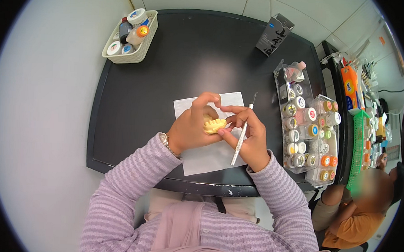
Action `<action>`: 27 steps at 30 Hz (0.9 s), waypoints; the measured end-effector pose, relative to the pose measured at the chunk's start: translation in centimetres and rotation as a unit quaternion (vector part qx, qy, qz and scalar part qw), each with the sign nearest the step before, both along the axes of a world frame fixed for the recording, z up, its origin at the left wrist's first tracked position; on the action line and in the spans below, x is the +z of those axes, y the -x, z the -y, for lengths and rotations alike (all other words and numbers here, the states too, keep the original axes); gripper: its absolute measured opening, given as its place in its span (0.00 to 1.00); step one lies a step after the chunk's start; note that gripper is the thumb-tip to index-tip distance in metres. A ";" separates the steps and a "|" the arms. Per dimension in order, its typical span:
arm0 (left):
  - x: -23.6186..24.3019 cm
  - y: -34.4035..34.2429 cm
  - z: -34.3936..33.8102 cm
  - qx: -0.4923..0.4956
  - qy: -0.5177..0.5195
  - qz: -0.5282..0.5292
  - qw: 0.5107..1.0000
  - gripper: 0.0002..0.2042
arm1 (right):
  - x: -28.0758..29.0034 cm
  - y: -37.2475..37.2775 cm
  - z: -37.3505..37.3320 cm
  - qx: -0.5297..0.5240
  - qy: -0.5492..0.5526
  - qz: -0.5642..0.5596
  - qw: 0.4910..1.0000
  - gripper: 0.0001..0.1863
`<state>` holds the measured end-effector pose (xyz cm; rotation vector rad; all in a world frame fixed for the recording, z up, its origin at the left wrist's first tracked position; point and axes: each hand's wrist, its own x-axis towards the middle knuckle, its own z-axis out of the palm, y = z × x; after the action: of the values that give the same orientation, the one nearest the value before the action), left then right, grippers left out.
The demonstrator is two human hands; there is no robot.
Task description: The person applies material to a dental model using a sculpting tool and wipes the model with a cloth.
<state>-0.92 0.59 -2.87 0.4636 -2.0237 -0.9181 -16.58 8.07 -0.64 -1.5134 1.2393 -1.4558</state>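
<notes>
A pale yellow dental cast [214, 125] with a row of teeth is held above a white paper sheet [200, 162]. My left hand [194, 121] is closed round the cast's left side, its index finger arched over the top. From the right, my right hand [250, 135] touches the cast with thumb and fingertips. A slim silver-white carving tool [242, 139] with a thin metal tip lies held across the fingers of that same hand, its tip pointing away from me. Part of the cast is hidden behind my fingers.
A cream basket [144, 56] of jars and bottles stands at the far left. Clear organizers [280, 80] full of small lidded jars line the right edge. A grey box [275, 34] stands at the back right. Another person [355, 227] sits at the right by a second counter.
</notes>
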 end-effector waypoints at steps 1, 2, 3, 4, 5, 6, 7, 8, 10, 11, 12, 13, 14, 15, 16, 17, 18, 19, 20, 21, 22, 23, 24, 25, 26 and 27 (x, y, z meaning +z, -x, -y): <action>-0.1 0.0 0.1 0.001 0.016 -0.003 1.000 0.38 | -0.1 0.0 -0.1 0.010 -0.012 0.004 1.000 0.17; -0.1 0.0 0.3 -0.004 0.024 -0.005 1.000 0.38 | -0.1 0.0 -0.2 0.020 -0.024 0.008 0.999 0.17; -0.1 0.0 0.4 -0.008 0.032 -0.009 0.999 0.38 | -0.2 0.0 -0.3 0.029 -0.043 0.038 0.998 0.17; -0.1 0.1 0.5 -0.012 0.039 -0.013 0.999 0.38 | -0.2 0.0 -0.3 0.038 -0.061 0.068 0.995 0.18; -0.1 0.2 0.6 -0.013 0.041 -0.027 0.999 0.38 | -0.2 0.0 -0.3 0.048 -0.079 0.098 0.991 0.18; -0.1 0.5 0.7 -0.014 0.042 -0.041 0.998 0.38 | -0.2 -0.1 -0.4 0.044 -0.072 0.114 0.990 0.18; -0.1 0.7 0.7 -0.015 0.044 -0.055 0.997 0.38 | -0.2 -0.2 -0.4 0.039 -0.064 0.130 0.989 0.18; 0.1 0.8 0.6 -0.018 0.011 -0.061 0.998 0.38 | -0.3 -0.2 -0.5 0.034 -0.056 0.146 0.987 0.18; 0.6 0.8 0.3 -0.026 -0.055 -0.071 0.996 0.38 | -0.5 -0.5 -0.5 0.019 -0.051 0.199 0.979 0.18; 0.7 1.0 0.2 -0.032 -0.084 -0.076 0.993 0.37 | -0.7 -0.6 -0.5 0.011 -0.048 0.225 0.973 0.19; 0.6 1.0 0.1 -0.038 -0.114 -0.079 0.990 0.35 | -0.9 -0.8 -0.6 0.009 -0.048 0.239 0.970 0.19; 0.4 1.1 0.1 -0.043 -0.144 -0.082 0.985 0.34 | -1.0 -0.9 -0.6 0.006 -0.048 0.253 0.966 0.19; 0.2 1.0 0.1 -0.061 -0.141 -0.069 0.986 0.34 | -1.1 -1.0 -0.6 0.004 -0.048 0.267 0.963 0.19; -0.2 0.9 0.1 -0.078 -0.139 -0.056 0.986 0.33 | -1.1 -1.1 -0.7 0.002 -0.049 0.260 0.964 0.19; -0.4 0.8 0.1 -0.094 -0.137 -0.043 0.985 0.32 | -1.0 -1.1 -0.9 0.000 -0.049 0.253 0.966 0.19; -0.5 0.8 0.0 -0.106 -0.158 -0.057 0.980 0.32 | -0.9 -1.0 -0.9 -0.002 -0.050 0.247 0.968 0.19; -0.4 1.0 -0.3 -0.116 -0.182 -0.071 0.974 0.32 | -0.9 -1.0 -1.0 -0.005 -0.026 0.216 0.976 0.17; -0.2 1.2 -0.6 -0.125 -0.206 -0.084 0.967 0.33 | -1.0 -0.9 -1.0 -0.009 -0.001 0.184 0.983 0.16; 0.2 1.3 -0.8 -0.126 -0.228 -0.098 0.961 0.33 | -1.1 -0.8 -1.0 -0.012 0.022 0.152 0.988 0.15; 0.6 1.4 -1.0 -0.125 -0.251 -0.114 0.953 0.34 | -1.2 -0.7 -1.1 -0.021 0.021 0.158 0.987 0.14; 0.8 1.4 -1.0 -0.124 -0.274 -0.129 0.945 0.35 | -1.4 -0.5 -1.1 -0.029 0.019 0.163 0.986 0.12; 0.6 1.3 -0.8 -0.135 -0.307 -0.145 0.931 0.34 | -1.6 -0.3 -1.1 -0.037 0.017 0.168 0.985 0.10; 0.4 1.1 -0.7 -0.142 -0.340 -0.162 0.916 0.34 | -1.6 -0.2 -1.0 -0.038 0.035 0.175 0.983 0.12; 0.2 0.9 -0.5 -0.149 -0.372 -0.179 0.899 0.34 | -1.5 0.0 -1.0 -0.050 0.024 0.211 0.976 0.14; 0.0 0.8 -0.2 -0.169 -0.389 -0.183 0.887 0.31 | -1.3 0.1 -0.9 -0.062 0.012 0.247 0.967 0.16; -0.3 0.6 0.2 -0.189 -0.407 -0.188 0.874 0.29 | -1.1 0.4 -0.9 -0.072 0.000 0.280 0.957 0.19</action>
<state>-1.51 0.42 -3.15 0.2867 -1.3109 -1.9532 -16.94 8.97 -1.75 -0.9163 1.0065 -1.8137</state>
